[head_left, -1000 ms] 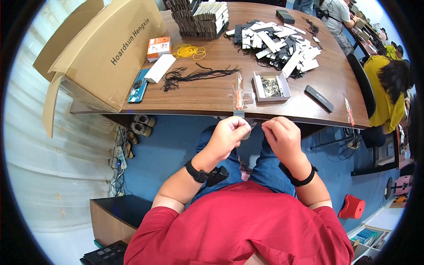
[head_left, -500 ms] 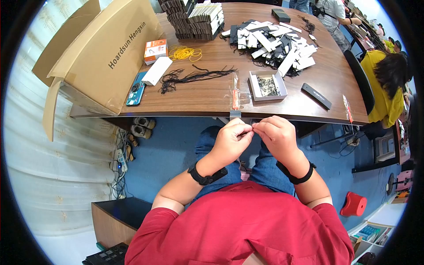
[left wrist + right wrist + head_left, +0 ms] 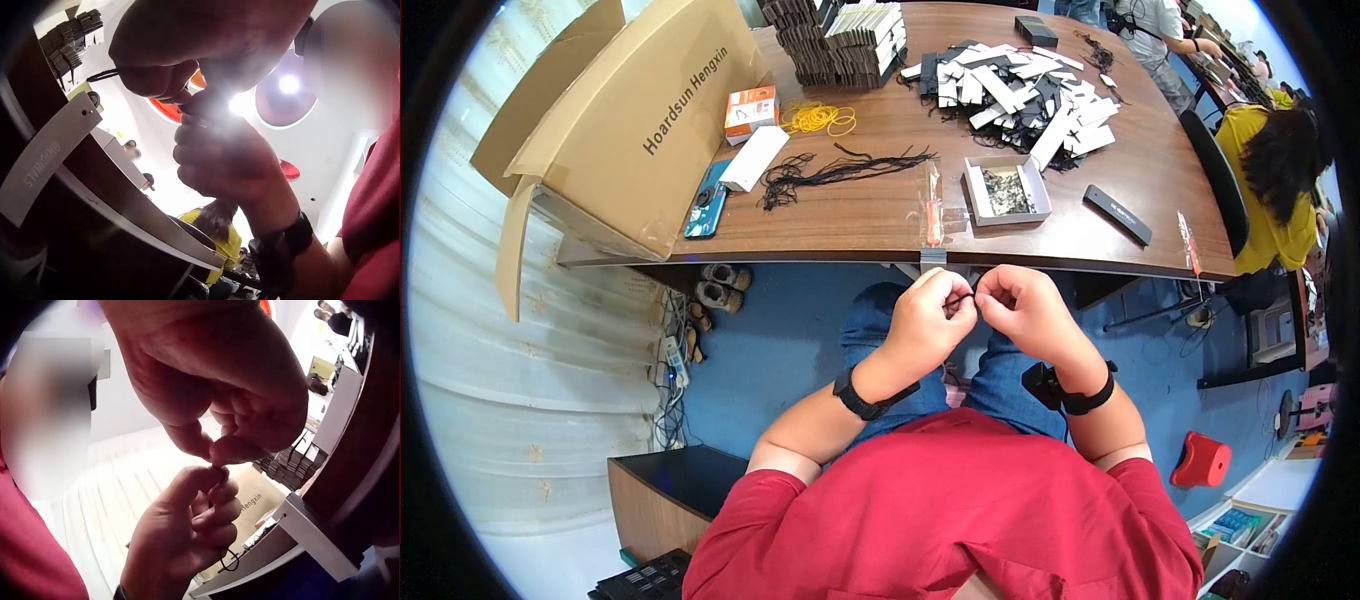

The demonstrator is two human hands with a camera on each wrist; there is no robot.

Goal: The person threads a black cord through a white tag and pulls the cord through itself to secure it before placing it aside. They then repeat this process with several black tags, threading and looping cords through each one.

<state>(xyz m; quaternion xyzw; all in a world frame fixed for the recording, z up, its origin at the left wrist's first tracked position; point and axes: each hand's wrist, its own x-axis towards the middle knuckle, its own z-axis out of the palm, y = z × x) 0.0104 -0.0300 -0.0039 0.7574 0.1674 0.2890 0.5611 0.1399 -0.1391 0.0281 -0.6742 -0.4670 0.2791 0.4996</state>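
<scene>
Just off the table's near edge, my left hand (image 3: 930, 315) grips a thin black cord (image 3: 960, 297). A loop of this cord (image 3: 232, 560) sticks out below the left hand in the right wrist view. Opposite it, my right hand (image 3: 1022, 310) has thumb and forefinger pinched together at the cord's end, its fingertips right at the left hand's. The knot area is mostly hidden by the fingers. Beside the hands, a pale tag (image 3: 50, 156) with a small punched hole and printed lettering juts from the table edge.
On the table (image 3: 850, 225) lie a bundle of black cords (image 3: 840, 175), an open white box of small dark pieces (image 3: 1010, 192), a heap of black and white tags (image 3: 1020, 100), and a black bar-shaped object (image 3: 1117, 215). A large cardboard box (image 3: 640, 130) stands left.
The hands came together from a small gap, fingertips meeting. The right hand has turned slightly, and black cord now shows between the fingers.
</scene>
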